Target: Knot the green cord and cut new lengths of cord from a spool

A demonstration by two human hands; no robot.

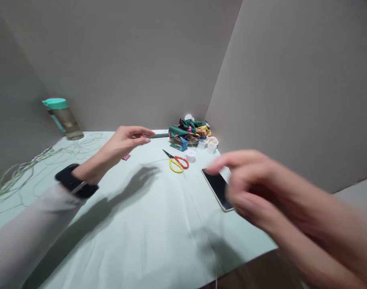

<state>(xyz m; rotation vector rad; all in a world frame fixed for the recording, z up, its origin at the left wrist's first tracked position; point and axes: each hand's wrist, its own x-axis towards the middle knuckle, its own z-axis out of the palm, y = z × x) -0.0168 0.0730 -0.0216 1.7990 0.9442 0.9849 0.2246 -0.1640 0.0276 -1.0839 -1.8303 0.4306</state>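
My left hand [126, 140] is raised over the back left of the table, with fingers stretched out and the thumb apart from them. I see nothing held in it. Just beyond its fingertips lies a dark flat strip [159, 136]. My right hand [258, 184] is smeared by motion above the right edge, its fingers partly curled, covering part of a phone [217, 186]. Whether it holds anything I cannot make out. Between the hands lie scissors [177, 162] with one yellow and one red handle, beside a white thread spool [190, 155]. A thin thread [195, 204] runs past them towards the front edge.
Bunched green and yellow patterned cloth [191, 129] sits in the back corner near small white cups [211, 147]. A bottle with a teal lid [65, 120] stands at the back left. Tangled pale green cord [29, 168] spreads along the left. Grey walls enclose the table.
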